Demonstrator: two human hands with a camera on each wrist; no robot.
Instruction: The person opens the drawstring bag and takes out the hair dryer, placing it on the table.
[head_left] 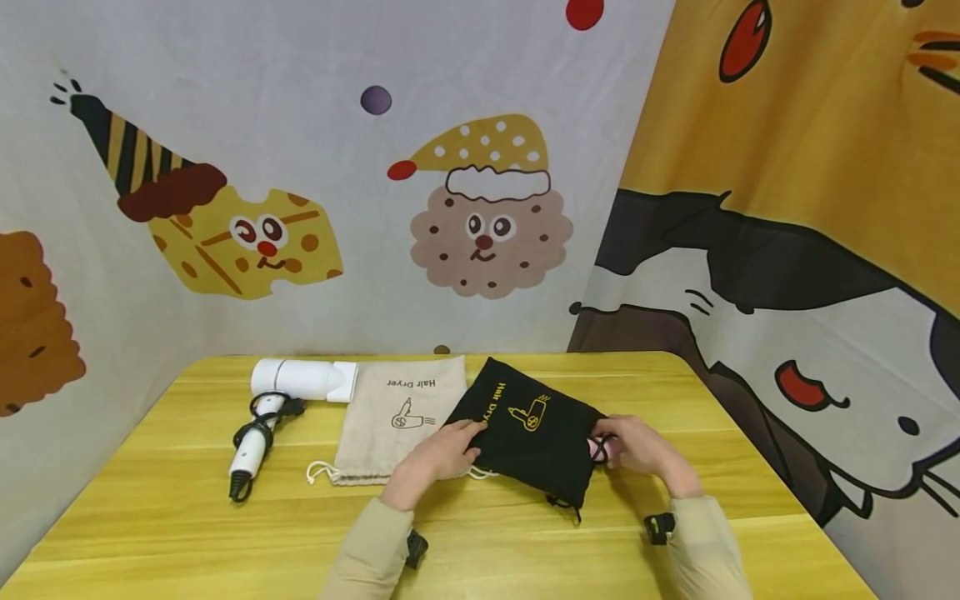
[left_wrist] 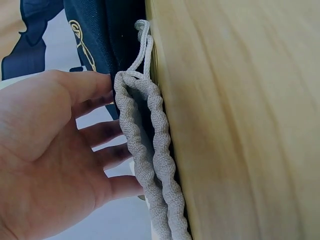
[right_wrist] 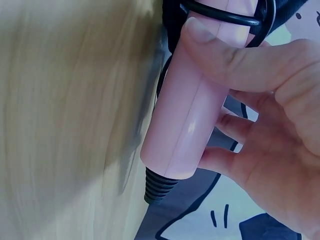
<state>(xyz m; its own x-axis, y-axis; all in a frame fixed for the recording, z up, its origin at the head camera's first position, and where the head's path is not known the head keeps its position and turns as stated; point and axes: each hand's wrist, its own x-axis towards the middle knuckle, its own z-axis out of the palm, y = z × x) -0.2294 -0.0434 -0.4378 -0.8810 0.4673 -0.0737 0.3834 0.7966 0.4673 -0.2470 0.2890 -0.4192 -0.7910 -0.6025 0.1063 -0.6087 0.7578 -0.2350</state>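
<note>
A pink hair dryer's handle (right_wrist: 185,120), wrapped with black cord (right_wrist: 225,15), sticks out of a black drawstring bag (head_left: 555,450). My right hand (head_left: 637,446) holds that handle between thumb and fingers; the dryer's head is hidden. Gold "Hair Dryer" lettering and a dryer drawing mark the bag. On the bag's left edge rests my left hand (head_left: 446,450), its fingers extended and uncurled. Below it lies a flat beige drawstring bag (head_left: 367,417), partly covered by the black one. In the left wrist view its gathered mouth (left_wrist: 162,155) gapes slightly beside the fingers.
Left of the beige bag, a white hair dryer (head_left: 300,380) lies with black cord wound round its handle. Everything lies on a yellow wood-grain table (head_left: 187,550). A cartoon-printed cloth (head_left: 300,108) hangs behind the table's far edge.
</note>
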